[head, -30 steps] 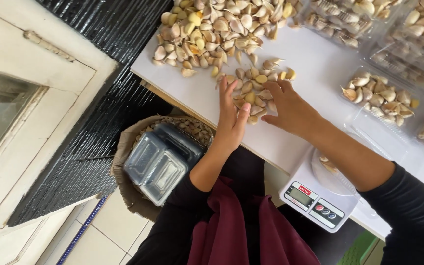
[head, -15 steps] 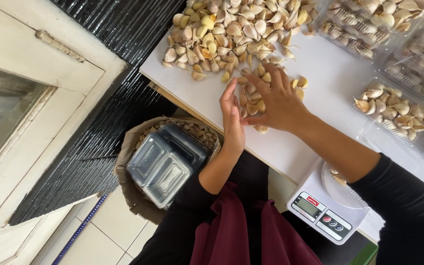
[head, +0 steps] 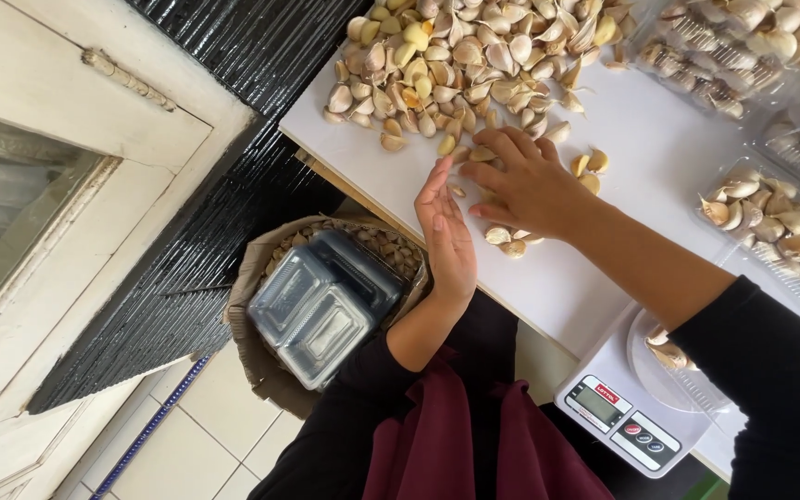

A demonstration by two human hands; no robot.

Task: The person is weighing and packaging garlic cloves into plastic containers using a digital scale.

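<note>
Head view: right hand (head: 530, 185), fingers spread, lies palm-down over loose garlic cloves (head: 511, 241); left hand (head: 446, 236) stands open on edge beside them at the white tabletop's (head: 631, 157) rim. Beyond: large clove heap (head: 465, 56), filled clear trays (head: 770, 218), digital scale (head: 627, 417). Below: woven basket (head: 363, 245) with plastic containers (head: 321, 306), tiled floor (head: 187, 435), black ribbed wall (head: 178, 268).

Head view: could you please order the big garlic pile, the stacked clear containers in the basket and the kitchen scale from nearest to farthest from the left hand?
1. Stacked clear containers, in the basket below the left hand.
2. Garlic pile, at the table's far end; close to the first.
3. Kitchen scale, at the lower right, plainly farthest.
</note>
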